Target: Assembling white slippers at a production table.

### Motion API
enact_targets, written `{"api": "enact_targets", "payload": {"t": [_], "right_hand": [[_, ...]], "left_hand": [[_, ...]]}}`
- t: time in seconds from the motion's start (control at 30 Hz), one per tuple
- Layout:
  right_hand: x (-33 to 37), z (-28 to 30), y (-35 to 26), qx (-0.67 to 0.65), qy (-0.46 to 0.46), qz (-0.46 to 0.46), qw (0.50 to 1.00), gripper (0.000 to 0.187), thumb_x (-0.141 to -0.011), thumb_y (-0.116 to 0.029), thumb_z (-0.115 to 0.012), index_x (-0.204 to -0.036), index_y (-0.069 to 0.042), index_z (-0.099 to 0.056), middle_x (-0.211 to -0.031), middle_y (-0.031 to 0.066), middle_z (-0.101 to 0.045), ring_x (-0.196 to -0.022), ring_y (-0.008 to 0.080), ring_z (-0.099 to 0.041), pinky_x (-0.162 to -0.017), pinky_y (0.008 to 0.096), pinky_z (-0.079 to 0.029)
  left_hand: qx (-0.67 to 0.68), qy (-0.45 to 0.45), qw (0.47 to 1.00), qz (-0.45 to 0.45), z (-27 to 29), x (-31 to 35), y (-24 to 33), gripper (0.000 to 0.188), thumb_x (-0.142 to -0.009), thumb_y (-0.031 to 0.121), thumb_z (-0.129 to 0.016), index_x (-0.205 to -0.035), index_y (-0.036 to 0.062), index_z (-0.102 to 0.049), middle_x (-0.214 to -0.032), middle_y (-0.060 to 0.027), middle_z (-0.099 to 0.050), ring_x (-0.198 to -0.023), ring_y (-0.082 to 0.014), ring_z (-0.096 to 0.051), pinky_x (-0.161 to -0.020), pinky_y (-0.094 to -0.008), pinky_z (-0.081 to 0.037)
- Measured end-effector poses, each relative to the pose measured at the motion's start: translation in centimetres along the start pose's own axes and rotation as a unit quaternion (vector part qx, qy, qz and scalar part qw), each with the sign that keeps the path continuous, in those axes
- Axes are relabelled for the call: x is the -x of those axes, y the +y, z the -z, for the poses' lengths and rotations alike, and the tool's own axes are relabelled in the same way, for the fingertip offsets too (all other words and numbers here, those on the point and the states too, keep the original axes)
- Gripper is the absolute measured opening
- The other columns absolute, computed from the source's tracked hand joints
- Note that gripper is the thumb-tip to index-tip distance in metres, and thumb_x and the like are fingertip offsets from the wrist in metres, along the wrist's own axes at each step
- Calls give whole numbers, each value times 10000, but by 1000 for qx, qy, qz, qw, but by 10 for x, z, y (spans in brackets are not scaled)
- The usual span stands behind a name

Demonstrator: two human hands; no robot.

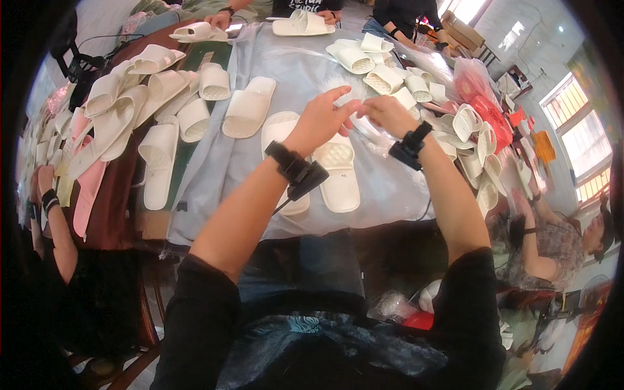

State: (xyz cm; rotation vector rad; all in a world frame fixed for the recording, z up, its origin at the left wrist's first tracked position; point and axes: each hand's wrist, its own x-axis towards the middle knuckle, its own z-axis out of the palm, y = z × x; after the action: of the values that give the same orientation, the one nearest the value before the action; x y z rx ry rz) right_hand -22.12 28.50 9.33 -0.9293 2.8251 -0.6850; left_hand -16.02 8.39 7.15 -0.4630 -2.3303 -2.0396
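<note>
My left hand (320, 122) and my right hand (389, 116) meet above the middle of the table, fingertips pinched close together. A wispy white tuft or film (335, 84) shows just beyond them; what the fingers hold, if anything, I cannot make out. Beneath my left hand and wrist lies a white slipper (279, 125), partly hidden by the arm. Beside it, between my forearms, a second white slipper (340, 185) points its toe strap away from me. Another white slipper (249, 108) rests to the left of my left hand.
Translucent plastic sheeting (214, 188) covers the table. White slippers (162, 88) are heaped on the left, with a pink slipper (89, 188) among them. More white slippers (390, 75) and a red bag (491, 120) crowd the right. Other people work around the table.
</note>
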Motion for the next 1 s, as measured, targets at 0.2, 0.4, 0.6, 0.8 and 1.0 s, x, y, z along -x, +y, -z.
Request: {"api": "enact_targets", "payload": {"t": [0.2, 0.4, 0.6, 0.8, 1.0], "right_hand": [[25, 5, 15, -58, 83, -39, 994, 289, -804, -135, -683, -1076, -38, -673, -902, 134, -679, -784, 276, -644, -773, 349, -514], [52, -3, 126, 83, 112, -133, 981, 294, -757, -68, -722, -1050, -92, -711, -1036, 138, -682, -988, 322, -628, -874, 387, -494], [55, -14, 142, 163, 63, -59, 983, 254, -736, -32, -703, -975, -117, -719, -1008, 64, -681, -1045, 294, -557, -923, 382, -438], [52, -14, 142, 137, 35, -106, 984, 88, -761, -44, -680, -840, -80, -670, -896, 46, -656, -955, 268, -562, -854, 381, -458], [63, -17, 147, 123, 57, -10, 991, 45, -769, -40, -659, -796, -48, -624, -805, 106, -648, -895, 305, -583, -746, 396, -480]], "left_hand": [[177, 47, 982, 53, -8, -30, -17, 253, -939, 252, -588, -1060, 44, -666, -875, -60, -681, -817, -107, -614, -712, -258, -466], [9, 145, 987, -75, 28, -73, -27, 392, -893, 151, -626, -1268, 71, -550, -1004, -105, -668, -952, -174, -621, -818, -324, -481], [-324, 157, 907, -218, -3, -82, -4, 740, -777, 75, -684, -1435, 64, -347, -984, -199, -641, -939, -340, -629, -832, -403, -481], [-237, 291, 910, -176, -22, -81, 25, 887, -757, 52, -663, -1506, 71, -187, -1030, -243, -609, -914, -352, -607, -797, -398, -488], [-290, 334, 804, -396, -59, -75, 54, 865, -725, 4, -630, -1491, 31, -229, -1100, -175, -545, -1025, -314, -485, -970, -421, -378]]}}
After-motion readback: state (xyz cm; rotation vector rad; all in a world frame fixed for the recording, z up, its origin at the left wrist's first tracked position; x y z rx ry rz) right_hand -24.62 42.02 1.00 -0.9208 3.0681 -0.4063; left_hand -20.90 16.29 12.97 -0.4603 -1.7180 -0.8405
